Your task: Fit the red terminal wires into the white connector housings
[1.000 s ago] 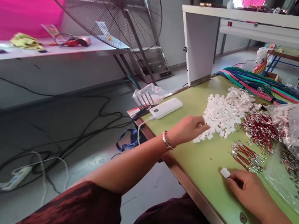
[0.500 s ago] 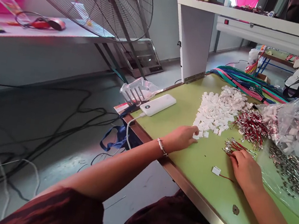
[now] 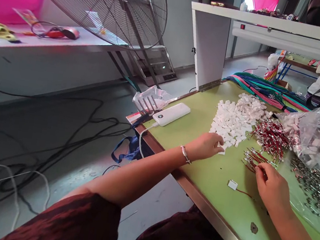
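Note:
My left hand (image 3: 205, 146) is at the near edge of a pile of small white plastic connector housings (image 3: 231, 121). Its thumb and forefinger are curled round a white housing, partly hidden by the fingers. My right hand (image 3: 273, 185) pinches the end of a short red wire with a metal terminal, beside a small bunch of red wires (image 3: 256, 157) lying on the green tabletop. In front of it lies one white housing (image 3: 232, 184) with a red wire leading out of it.
A larger heap of red wires (image 3: 273, 136) sits behind, by a clear plastic bag (image 3: 318, 131) of white parts. Loose metal pieces (image 3: 312, 185) lie at right. A white power bank (image 3: 172, 114) rests at the table's left edge. Bundled coloured cables (image 3: 268, 90) lie at the back.
My left hand has shifted right along the near edge of the housing pile. My right hand has drawn slightly right and back from the small bunch, with a wire now showing at its fingertips.

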Motion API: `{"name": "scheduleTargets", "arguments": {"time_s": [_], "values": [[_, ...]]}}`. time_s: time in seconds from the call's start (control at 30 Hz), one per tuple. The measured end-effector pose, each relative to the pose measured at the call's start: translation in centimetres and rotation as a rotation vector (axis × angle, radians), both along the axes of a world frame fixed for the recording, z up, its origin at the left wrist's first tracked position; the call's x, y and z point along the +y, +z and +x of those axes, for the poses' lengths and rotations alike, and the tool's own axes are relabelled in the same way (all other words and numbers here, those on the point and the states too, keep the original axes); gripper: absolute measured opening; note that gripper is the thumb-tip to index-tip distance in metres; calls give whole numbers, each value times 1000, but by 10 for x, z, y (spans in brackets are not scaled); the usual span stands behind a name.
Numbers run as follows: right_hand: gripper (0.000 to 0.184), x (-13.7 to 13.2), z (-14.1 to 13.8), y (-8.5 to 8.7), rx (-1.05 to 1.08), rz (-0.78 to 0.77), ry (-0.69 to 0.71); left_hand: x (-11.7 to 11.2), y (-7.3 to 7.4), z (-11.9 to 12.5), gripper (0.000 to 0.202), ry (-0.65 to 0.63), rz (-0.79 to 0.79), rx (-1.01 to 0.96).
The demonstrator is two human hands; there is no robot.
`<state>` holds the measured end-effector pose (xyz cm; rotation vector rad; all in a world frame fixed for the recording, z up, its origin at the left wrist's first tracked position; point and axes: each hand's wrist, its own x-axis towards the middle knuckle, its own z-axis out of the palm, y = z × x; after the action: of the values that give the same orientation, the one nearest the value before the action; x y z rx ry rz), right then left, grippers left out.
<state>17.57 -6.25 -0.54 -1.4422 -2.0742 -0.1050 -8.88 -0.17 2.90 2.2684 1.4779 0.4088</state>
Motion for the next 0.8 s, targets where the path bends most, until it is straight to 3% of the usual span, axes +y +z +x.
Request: {"name": "scheduleTargets", "arguments": {"time_s": [0.2, 0.47, 0.6, 0.8], "values": [[18, -7, -8, 8, 223, -194, -33, -11, -16, 13, 15, -75, 53, 78], [23, -8, -7, 16, 382, -391, -77, -14, -21, 24, 12, -183, 111, 133], [23, -9, -7, 17, 438, -432, -62, -12, -15, 30, 10, -150, -9, -181], [28, -12, -11, 27, 583, -528, -11, -5, 6, 59, 10, 18, -546, -834]]}}
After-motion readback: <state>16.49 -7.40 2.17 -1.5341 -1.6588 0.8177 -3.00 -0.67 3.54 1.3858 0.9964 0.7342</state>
